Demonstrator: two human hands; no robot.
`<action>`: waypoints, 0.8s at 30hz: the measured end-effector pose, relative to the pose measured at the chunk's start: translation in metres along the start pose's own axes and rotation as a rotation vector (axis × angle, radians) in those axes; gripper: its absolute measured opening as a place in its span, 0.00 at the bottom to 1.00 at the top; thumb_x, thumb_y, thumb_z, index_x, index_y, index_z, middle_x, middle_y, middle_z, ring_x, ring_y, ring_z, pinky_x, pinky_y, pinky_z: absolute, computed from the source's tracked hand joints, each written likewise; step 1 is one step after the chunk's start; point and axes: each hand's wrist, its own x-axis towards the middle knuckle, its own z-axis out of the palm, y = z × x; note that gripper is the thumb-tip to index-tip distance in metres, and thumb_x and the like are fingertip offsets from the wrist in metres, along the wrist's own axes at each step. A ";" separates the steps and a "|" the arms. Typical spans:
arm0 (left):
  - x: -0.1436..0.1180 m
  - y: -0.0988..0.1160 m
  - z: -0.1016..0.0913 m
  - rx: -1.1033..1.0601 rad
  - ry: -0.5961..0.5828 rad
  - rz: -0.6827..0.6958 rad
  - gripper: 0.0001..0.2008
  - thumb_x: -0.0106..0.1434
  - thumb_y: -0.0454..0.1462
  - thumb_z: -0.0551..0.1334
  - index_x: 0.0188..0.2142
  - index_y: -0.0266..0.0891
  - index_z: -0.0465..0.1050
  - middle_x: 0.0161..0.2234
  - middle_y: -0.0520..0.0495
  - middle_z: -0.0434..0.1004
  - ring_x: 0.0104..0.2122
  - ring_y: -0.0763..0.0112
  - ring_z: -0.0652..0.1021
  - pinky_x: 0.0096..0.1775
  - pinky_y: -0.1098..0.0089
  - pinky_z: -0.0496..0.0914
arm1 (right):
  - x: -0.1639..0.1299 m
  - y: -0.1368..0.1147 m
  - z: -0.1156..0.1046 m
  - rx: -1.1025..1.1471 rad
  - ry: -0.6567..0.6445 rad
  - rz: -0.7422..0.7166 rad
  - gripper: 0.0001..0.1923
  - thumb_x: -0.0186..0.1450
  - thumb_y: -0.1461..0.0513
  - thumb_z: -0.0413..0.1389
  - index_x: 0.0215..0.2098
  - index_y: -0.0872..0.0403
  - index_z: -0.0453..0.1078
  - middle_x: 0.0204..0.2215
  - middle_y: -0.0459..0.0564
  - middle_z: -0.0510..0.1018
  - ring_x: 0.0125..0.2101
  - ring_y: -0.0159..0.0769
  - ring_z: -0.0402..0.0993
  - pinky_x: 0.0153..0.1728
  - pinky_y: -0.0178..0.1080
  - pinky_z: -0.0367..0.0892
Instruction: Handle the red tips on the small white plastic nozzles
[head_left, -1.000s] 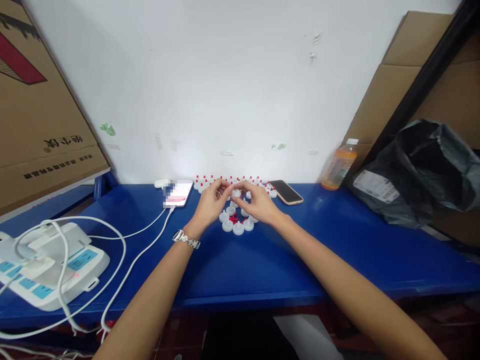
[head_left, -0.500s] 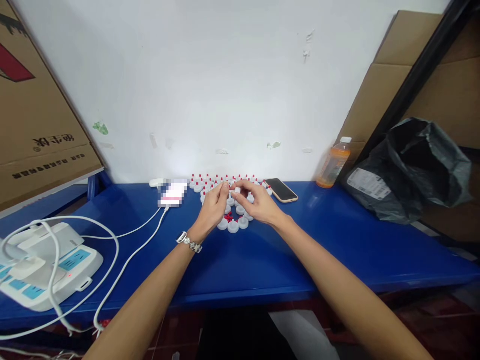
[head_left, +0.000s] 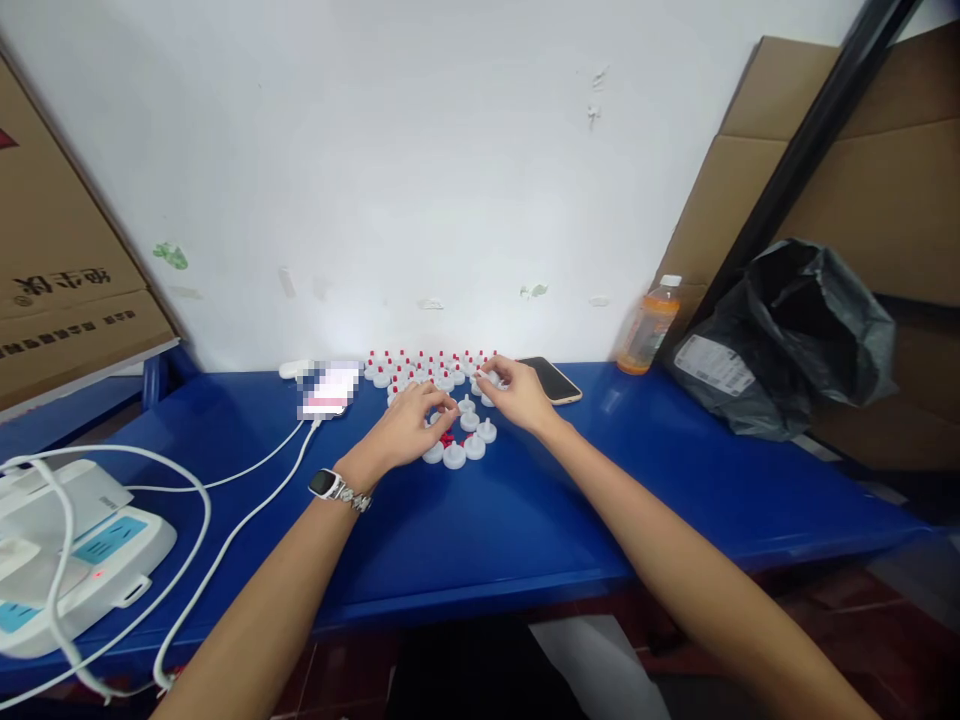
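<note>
Hands low over cluster of white caps [head_left: 455,455] with red tips on blue bench [head_left: 525,520]. Left hand [head_left: 405,432] curled, fingertips pinched narrow at red pieces [head_left: 448,439] in cluster middle, just right of its grip; contents too small to tell. Right hand [head_left: 517,395] farther back, fingers closed round one cap [head_left: 489,378] near back rows by phone [head_left: 551,379]

Both bare forearms are stretched forward, converging. The left hand [head_left: 405,432] is held palm-down, fingers curled and pinched, wrist watch-banded. The right hand [head_left: 517,396] is arched, fingertips pressed downward.
</note>
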 end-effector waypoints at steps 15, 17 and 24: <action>-0.005 -0.034 -0.013 0.137 0.052 -0.172 0.17 0.69 0.45 0.52 0.36 0.40 0.76 0.36 0.43 0.76 0.40 0.59 0.74 0.46 0.58 0.67 | 0.051 0.006 0.031 -0.401 -0.365 0.061 0.04 0.57 0.61 0.61 0.28 0.52 0.78 0.28 0.48 0.82 0.31 0.37 0.75 0.35 0.36 0.63; -0.004 -0.036 -0.013 0.144 0.058 -0.171 0.17 0.70 0.45 0.51 0.36 0.41 0.76 0.36 0.43 0.76 0.40 0.59 0.74 0.46 0.59 0.67 | 0.052 0.004 0.029 -0.426 -0.338 0.045 0.07 0.59 0.58 0.60 0.30 0.52 0.79 0.29 0.49 0.82 0.32 0.39 0.76 0.38 0.38 0.64; -0.007 -0.036 -0.012 0.225 0.110 -0.199 0.15 0.69 0.42 0.52 0.34 0.40 0.75 0.35 0.42 0.76 0.39 0.58 0.74 0.43 0.59 0.67 | 0.063 -0.010 0.048 -0.505 -0.292 -0.022 0.13 0.61 0.52 0.59 0.36 0.51 0.79 0.33 0.52 0.81 0.43 0.47 0.72 0.50 0.50 0.60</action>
